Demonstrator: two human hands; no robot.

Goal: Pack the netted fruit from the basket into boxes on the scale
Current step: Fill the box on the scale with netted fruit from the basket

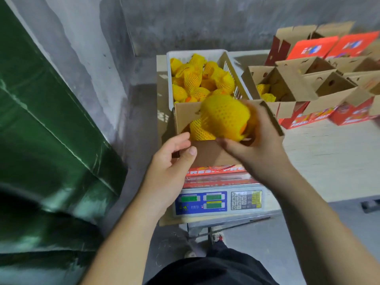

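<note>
Head view: at the centre of the frame an open cardboard box [207,153] stands on a digital scale [219,202], its flaps up and its red printed side facing the person. The right hand [258,140] comes in from 5 o'clock and grips a yellow-netted fruit [226,116] over the box's opening, fingers curled round its underside and far side; a patch of orange skin shows through the net at the bottom. Below it, inside the box toward 9 o'clock of the held fruit, lies a second netted fruit [200,128]. The left hand [173,159] comes in from 7 o'clock and holds the box's near left edge, thumb pressing on the inner wall and fingers curled over the flap.

At 12 o'clock of the box, touching its far flap, sits the white plastic basket [224,64], heaped with more netted fruit [197,79]. At 2 o'clock a group of open boxes [304,83] stands on a pale tabletop [329,157]; the nearest one holds a few netted fruits [265,92]. Further back at 1 o'clock are boxes with red lids [333,46], blurred.

The scale's panel shows green displays and a keypad; the readings are too blurred to tell. At 9 o'clock a dark green sheet [41,120] hangs against a grey concrete wall [185,21]. At 6 o'clock a shoe [217,236] and dark clothing show on the floor side
</note>
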